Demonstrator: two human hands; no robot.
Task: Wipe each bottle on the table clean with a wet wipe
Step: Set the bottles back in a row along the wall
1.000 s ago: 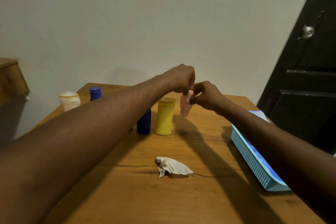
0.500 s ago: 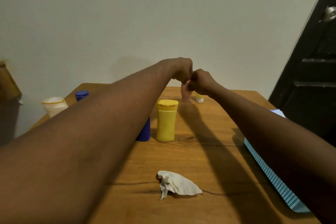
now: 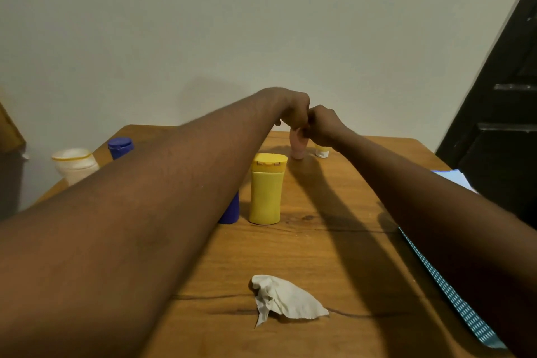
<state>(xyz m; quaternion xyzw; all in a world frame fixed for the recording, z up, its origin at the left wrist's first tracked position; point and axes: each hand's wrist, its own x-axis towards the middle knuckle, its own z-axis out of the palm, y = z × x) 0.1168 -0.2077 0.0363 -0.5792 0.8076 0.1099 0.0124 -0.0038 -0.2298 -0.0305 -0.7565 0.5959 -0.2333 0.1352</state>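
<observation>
A small pink bottle (image 3: 298, 147) stands at the far side of the wooden table (image 3: 334, 256). My left hand (image 3: 292, 109) and my right hand (image 3: 322, 125) meet over its top, both pinching it with curled fingers. The bottle's base touches the table or hangs just above it; I cannot tell which. A yellow bottle (image 3: 266, 189) stands upright mid-table. A dark blue bottle (image 3: 231, 208) beside it is mostly hidden behind my left forearm. A crumpled white wipe (image 3: 286, 298) lies loose on the table near me.
A small yellow-and-white bottle (image 3: 322, 151) stands just right of the pink one. At the far left are a blue-capped bottle (image 3: 120, 147) and a white jar (image 3: 75, 164). A teal basket (image 3: 453, 296) lies along the table's right edge. A dark door (image 3: 505, 125) is at right.
Both hands have carried the pink bottle away from me and lowered it toward the far side of the table. The view has tilted down and shifted.
</observation>
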